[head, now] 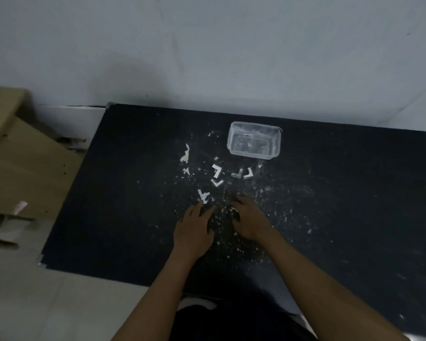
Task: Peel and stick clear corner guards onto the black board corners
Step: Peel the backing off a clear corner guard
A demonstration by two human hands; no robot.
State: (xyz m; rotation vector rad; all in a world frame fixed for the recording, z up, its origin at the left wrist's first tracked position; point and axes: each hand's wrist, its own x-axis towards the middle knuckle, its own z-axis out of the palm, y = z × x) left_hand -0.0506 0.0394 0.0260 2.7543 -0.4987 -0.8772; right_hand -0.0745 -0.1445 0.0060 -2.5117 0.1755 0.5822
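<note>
Left hand (194,225) reaches, fingers extended, touching the nearest corner guard (203,196). Right hand (247,217) rests curled; whether it holds anything, I cannot tell. Best pinch one guard cleanly off the black board (330,193) before peeling.

A cardboard box (15,153) sits left on the pale tiled floor (59,303), against a grey wall (207,45).

You see a black board (330,193) speckled with white scraps (185,153). The tub (254,140) is clear; the cardboard box (22,168) is tan.
</note>
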